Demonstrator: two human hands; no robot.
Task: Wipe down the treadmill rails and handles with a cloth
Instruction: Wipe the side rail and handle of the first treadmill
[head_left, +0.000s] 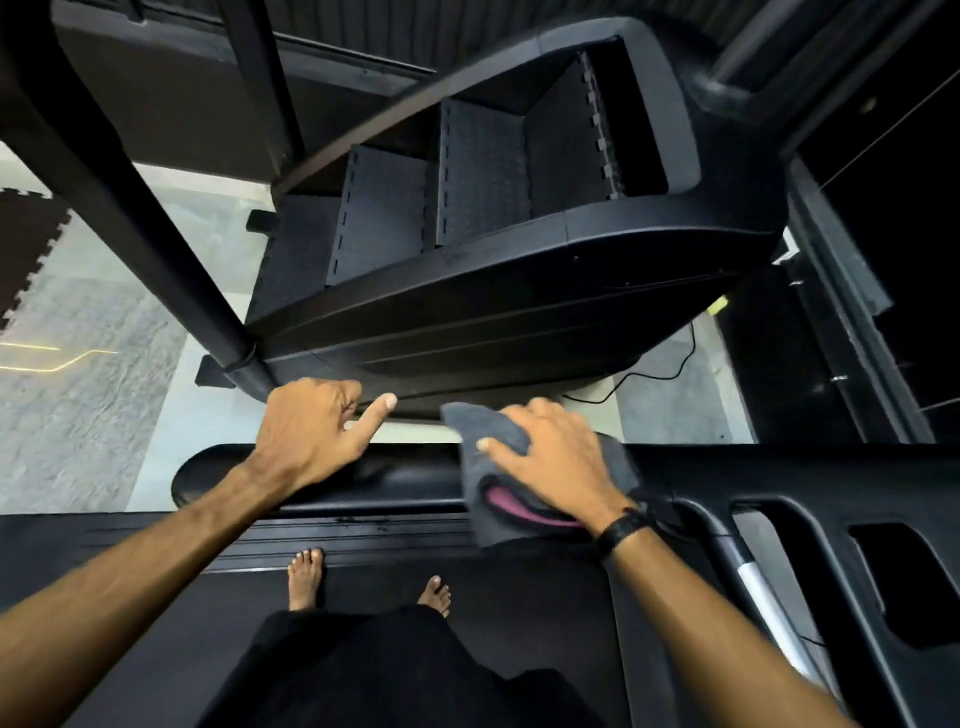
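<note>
Both forearms are bare, with no sleeves showing. A black band-shaped wrist strap (623, 530) circles the wrist of the right hand (550, 457). The left hand (311, 431) wears nothing. Loose black fabric trousers (395, 670) cover the legs at six o'clock, above two bare feet (306, 577).

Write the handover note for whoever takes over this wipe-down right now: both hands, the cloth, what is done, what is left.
Left hand: bare, no cloth, resting over the black side rail, thumb stretched out; no grip on anything.
Right hand: fingers spread flat on the grey cloth, pressing it onto the same rail; a pink inner side shows at the fold.
Position: the person stands barefoot on the treadmill belt, facing that rail.
Done: cannot tell from this view which parts are already wiped.
Left: probably the rest of this rail toward its rounded end, then the silver-tipped handle at right.
</note>
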